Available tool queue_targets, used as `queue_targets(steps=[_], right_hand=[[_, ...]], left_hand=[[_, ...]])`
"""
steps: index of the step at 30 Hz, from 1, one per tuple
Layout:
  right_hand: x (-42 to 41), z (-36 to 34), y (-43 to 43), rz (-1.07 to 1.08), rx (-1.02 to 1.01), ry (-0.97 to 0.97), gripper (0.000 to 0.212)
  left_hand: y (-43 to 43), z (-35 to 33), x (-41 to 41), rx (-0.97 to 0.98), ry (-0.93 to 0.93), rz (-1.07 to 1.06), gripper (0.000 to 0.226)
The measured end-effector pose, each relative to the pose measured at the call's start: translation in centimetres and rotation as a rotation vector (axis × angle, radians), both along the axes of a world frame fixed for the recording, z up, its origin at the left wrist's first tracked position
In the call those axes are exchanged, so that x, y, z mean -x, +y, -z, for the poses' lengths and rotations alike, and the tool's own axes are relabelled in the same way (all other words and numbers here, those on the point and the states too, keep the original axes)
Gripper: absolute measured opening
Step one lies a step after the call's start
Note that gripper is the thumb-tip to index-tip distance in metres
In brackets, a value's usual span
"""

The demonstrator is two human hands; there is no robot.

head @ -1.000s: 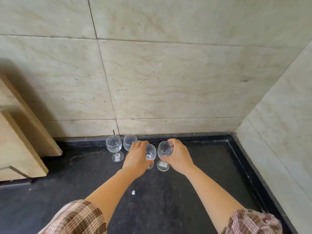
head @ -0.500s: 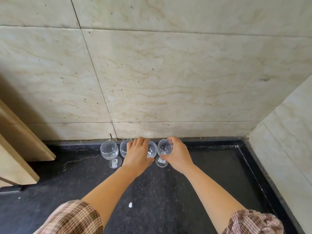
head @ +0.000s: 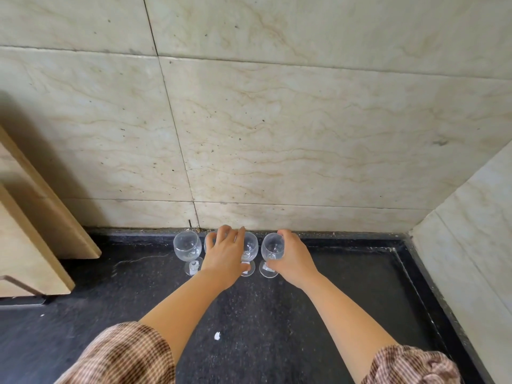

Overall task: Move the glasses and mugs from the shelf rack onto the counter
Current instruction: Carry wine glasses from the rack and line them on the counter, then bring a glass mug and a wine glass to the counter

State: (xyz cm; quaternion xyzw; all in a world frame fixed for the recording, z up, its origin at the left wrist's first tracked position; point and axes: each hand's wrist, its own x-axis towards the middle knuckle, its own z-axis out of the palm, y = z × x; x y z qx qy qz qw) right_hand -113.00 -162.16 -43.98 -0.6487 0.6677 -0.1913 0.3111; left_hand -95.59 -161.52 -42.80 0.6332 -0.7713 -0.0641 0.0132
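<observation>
Four clear stemmed wine glasses stand upright in a row on the black speckled stone counter (head: 346, 300), close against the foot of the cream veined marble wall (head: 277, 134). A small white sticker shows at the foot of several of them; no writing on it can be read.

Taking the wall as landmark: the leftmost glass (head: 187, 246) stands free just in front of it, touched by neither hand. The second glass (head: 208, 242) is mostly hidden behind the left hand (head: 225, 256), whose fingers spread wide, palm down, over the second glass and the third glass (head: 249, 249); whether it grips either cannot be told. The rightmost glass (head: 273, 249) is held by the right hand (head: 293, 259), fingers wrapped round its bowl from the right side, its base on the counter.

A pale wooden cabinet (head: 33, 231) stands to the left along the wall. Brown checked sleeves (head: 124, 356) cover both upper arms.
</observation>
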Motion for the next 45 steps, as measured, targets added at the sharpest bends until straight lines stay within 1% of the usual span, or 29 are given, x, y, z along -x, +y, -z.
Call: queue_targets(steps=[2, 4, 7, 11, 13, 15, 18, 22, 26, 33, 34, 36, 40, 45], right_hand=[[-0.3, -0.7, 0.0, 0.008, 0.01, 0.048, 0.075], [-0.7, -1.6, 0.3, 0.015, 0.054, 0.077, 0.075], [-1.6, -3.0, 1.1, -0.013, 0.095, 0.088, 0.063], [-4.2, -5.3, 3.3, -0.097, 0.139, 0.111, 0.045], [-5.9, -6.1, 5.0, -0.135, 0.139, 0.103, 0.04], [-7.9, -6.7, 7.2, -0.184, 0.128, 0.123, 0.036], [-11.7, -7.4, 11.2, -0.274, 0.08, 0.128, 0.042], [-17.3, -8.4, 16.9, -0.42, 0.062, 0.137, 0.052], [-23.9, -10.7, 23.0, -0.586, 0.115, 0.199, 0.052], [-35.7, -15.2, 38.1, -0.852, 0.217, 0.144, 0.054], [-37.6, -15.7, 41.2, -0.905, 0.238, 0.144, 0.053], [-39.8, -16.4, 44.3, -0.952, 0.271, 0.133, 0.054], [-45.5, -17.7, 54.4, -1.138, 0.346, 0.14, 0.054], [-52.2, -19.7, 65.8, -1.346, 0.459, 0.111, 0.053]], left_hand=[[0.3, -0.7, -0.3, -0.027, -0.023, 0.016, 0.087], [0.8, -1.3, -0.7, -0.03, 0.003, 0.02, 0.085], [2.3, -2.4, -1.6, -0.002, 0.088, 0.029, 0.076], [5.3, -4.3, -4.1, 0.037, 0.203, 0.014, 0.055], [7.6, -5.1, -5.6, 0.035, 0.228, -0.024, 0.05], [10.4, -5.8, -7.4, 0.031, 0.228, -0.098, 0.05], [15.6, -6.7, -10.7, -0.016, 0.191, -0.26, 0.053], [23.3, -7.6, -16.3, -0.048, 0.168, -0.456, 0.052], [31.6, -9.8, -22.5, 0.036, 0.132, -0.643, 0.047], [49.6, -14.0, -31.5, 0.171, 0.085, -0.892, 0.044], [53.4, -14.5, -32.8, 0.196, 0.079, -0.943, 0.044], [57.4, -15.1, -34.3, 0.227, 0.067, -0.982, 0.043], [69.4, -16.2, -37.2, 0.238, 0.015, -1.166, 0.041], [82.3, -18.0, -39.8, 0.272, -0.033, -1.35, 0.041]])
